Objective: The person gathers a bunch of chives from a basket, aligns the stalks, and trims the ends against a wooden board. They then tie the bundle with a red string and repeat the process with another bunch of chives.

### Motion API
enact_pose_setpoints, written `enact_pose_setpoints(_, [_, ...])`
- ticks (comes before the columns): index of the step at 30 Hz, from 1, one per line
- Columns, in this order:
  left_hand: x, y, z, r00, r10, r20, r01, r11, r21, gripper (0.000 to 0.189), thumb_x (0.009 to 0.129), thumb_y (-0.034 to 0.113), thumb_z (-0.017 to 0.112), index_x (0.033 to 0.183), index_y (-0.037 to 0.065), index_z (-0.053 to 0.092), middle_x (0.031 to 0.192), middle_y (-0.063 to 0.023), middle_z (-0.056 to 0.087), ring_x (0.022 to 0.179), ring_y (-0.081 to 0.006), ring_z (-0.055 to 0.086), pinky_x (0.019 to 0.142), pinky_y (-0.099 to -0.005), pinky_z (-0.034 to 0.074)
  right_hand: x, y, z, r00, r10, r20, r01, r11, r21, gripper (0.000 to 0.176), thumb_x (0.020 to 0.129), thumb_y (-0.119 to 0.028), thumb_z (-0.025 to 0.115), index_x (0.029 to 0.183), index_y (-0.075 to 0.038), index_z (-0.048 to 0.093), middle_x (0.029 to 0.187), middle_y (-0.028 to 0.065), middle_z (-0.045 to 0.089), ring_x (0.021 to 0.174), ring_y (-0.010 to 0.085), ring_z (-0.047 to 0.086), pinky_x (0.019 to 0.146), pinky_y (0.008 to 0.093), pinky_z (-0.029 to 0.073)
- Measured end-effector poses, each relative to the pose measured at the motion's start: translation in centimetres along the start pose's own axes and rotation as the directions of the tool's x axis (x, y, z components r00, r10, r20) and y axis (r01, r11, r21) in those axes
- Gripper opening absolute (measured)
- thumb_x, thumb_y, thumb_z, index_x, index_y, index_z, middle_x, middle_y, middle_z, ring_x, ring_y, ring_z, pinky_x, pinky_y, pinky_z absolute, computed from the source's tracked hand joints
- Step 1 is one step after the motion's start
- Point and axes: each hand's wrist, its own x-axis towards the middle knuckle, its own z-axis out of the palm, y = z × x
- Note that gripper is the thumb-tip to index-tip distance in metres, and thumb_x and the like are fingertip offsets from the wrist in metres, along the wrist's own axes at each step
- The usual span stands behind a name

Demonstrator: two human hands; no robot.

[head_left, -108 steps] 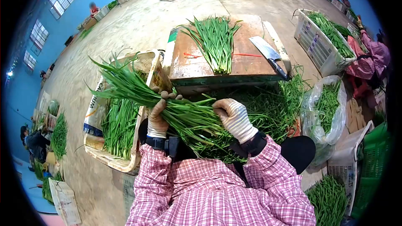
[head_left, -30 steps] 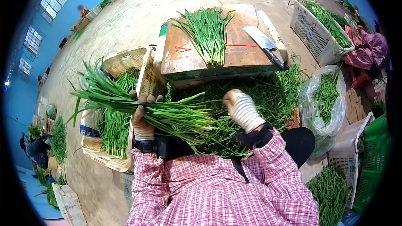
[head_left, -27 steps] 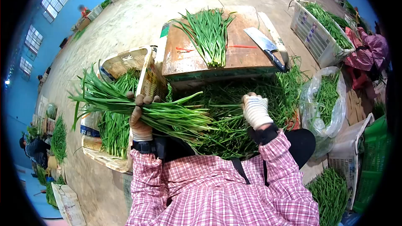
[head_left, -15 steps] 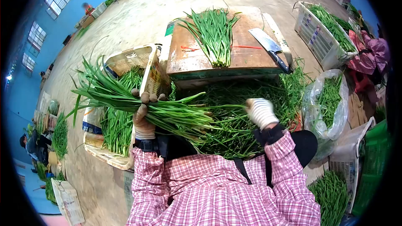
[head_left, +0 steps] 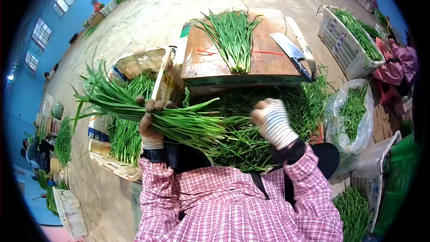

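Note:
A thick bunch of garlic chives (head_left: 188, 123) lies across my left hand (head_left: 150, 121), whose gloved fingers are wrapped around its middle. The leafy ends point left, and the pale stem ends point right. My right hand (head_left: 275, 121), in a striped glove with dark fingertips, is closed beside the stem ends. A thin green leaf stretches from the bunch to its fingertips, which are slightly blurred. Under both hands spreads a heap of loose chive leaves (head_left: 242, 148). Another chive bunch (head_left: 233, 40) rests on the wooden board (head_left: 197, 58), over a red tie (head_left: 268, 53).
A cleaver (head_left: 291, 51) lies at the board's right side. To the left stands a crate (head_left: 130, 172) holding chives. On the right are a clear plastic bag (head_left: 333, 121) of greens, a white crate (head_left: 340, 40) and a green crate (head_left: 396, 179). A co-worker's sleeve (head_left: 405, 60) shows far right.
My right hand has moved slightly left toward the stem ends and turned. The left hand still grips the bunch, which has shifted slightly left. The whole view has shifted a little.

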Motion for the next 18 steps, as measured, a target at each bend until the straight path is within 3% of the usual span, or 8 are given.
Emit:
enact_pose_setpoints(1, [-0.3,0.5,0.2,1.000,0.013,-0.020,-0.012,1.000,0.011,0.053,0.085,0.000,0.062,0.131,0.021,0.046,0.101,0.0014,0.056,0.106,-0.0201,0.056,0.107,-0.0528,0.035,-1.3,2.6,1.1,0.943,0.180,0.281,-0.102,0.957,-0.271,0.006,0.079,-0.016,0.066,0.079,-0.015,0.072,0.084,0.0082,0.067,0.084,0.0268,0.063,0.072,0.0423,0.049])
enact_pose_setpoints(2, [-0.4,0.8,0.4,0.999,0.020,-0.037,-0.020,1.000,0.021,0.053,0.085,0.000,0.063,0.130,0.021,0.046,0.101,0.0016,0.056,0.105,-0.0196,0.056,0.107,-0.0522,0.035,-1.8,3.4,1.4,0.750,0.494,0.440,-0.283,0.841,-0.461,0.011,0.079,-0.018,0.068,0.087,-0.015,0.076,0.090,0.0104,0.069,0.088,0.0277,0.065,0.077,0.0419,0.051])
enact_pose_setpoints(4, [0.1,0.5,0.2,0.999,0.029,0.029,-0.028,1.000,-0.010,0.053,0.085,0.000,0.064,0.130,0.021,0.046,0.100,0.0020,0.055,0.104,-0.0191,0.056,0.107,-0.0519,0.035,-1.6,2.1,0.2,0.953,0.291,0.090,-0.289,0.957,-0.028,0.015,0.079,-0.020,0.070,0.091,-0.013,0.076,0.093,0.0119,0.070,0.090,0.0297,0.066,0.079,0.0428,0.052])
enact_pose_setpoints(6, [-0.2,-0.5,0.7,1.000,0.021,0.008,-0.020,0.999,-0.051,0.053,0.084,0.000,0.064,0.129,0.022,0.047,0.099,0.0027,0.056,0.103,-0.0186,0.055,0.107,-0.0515,0.034,1.0,-1.1,0.1,0.974,0.197,-0.113,-0.115,0.857,0.502,0.019,0.079,-0.022,0.072,0.093,-0.010,0.075,0.091,0.0124,0.068,0.091,0.0325,0.063,0.082,0.0441,0.050])
enact_pose_setpoints(10, [0.2,-1.4,1.2,0.997,-0.016,0.082,0.021,0.998,-0.053,0.052,0.083,0.000,0.065,0.127,0.022,0.047,0.093,0.0040,0.053,0.100,-0.0183,0.055,0.107,-0.0511,0.034,3.9,-4.9,1.7,0.995,0.010,-0.100,0.047,0.832,0.552,0.015,0.077,-0.029,0.072,0.087,-0.019,0.076,0.090,0.0018,0.066,0.094,0.0260,0.059,0.088,0.0441,0.040])
enact_pose_setpoints(14, [0.0,-0.2,0.9,0.998,0.022,0.062,-0.020,0.999,-0.033,0.052,0.082,-0.001,0.066,0.126,0.021,0.047,0.088,0.0045,0.050,0.094,-0.0177,0.053,0.107,-0.0511,0.034,2.4,-1.6,1.1,0.990,0.040,-0.132,-0.011,0.976,0.216,0.007,0.074,-0.019,0.072,0.079,-0.014,0.072,0.082,0.0034,0.065,0.082,0.0261,0.060,0.080,0.0421,0.045])
enact_pose_setpoints(16, [-0.4,0.6,0.7,0.999,0.044,-0.009,-0.043,0.999,0.024,0.052,0.085,-0.001,0.062,0.130,0.021,0.046,0.093,0.0033,0.053,0.101,-0.0190,0.055,0.106,-0.0512,0.036,0.5,2.4,1.8,0.904,0.345,0.252,-0.270,0.919,-0.288,0.010,0.076,-0.019,0.070,0.085,-0.015,0.073,0.086,0.0046,0.067,0.086,0.0277,0.062,0.079,0.0422,0.046])
enact_pose_setpoints(18, [-0.1,0.8,0.4,0.998,0.028,-0.055,-0.025,0.998,0.057,0.052,0.088,-0.002,0.059,0.133,0.020,0.045,0.100,0.0009,0.058,0.108,-0.0211,0.057,0.106,-0.0539,0.039,-1.3,3.4,2.7,0.909,0.399,0.119,-0.329,0.865,-0.380,0.012,0.079,-0.019,0.068,0.090,-0.015,0.073,0.093,0.0061,0.069,0.087,0.0291,0.064,0.077,0.0419,0.047])
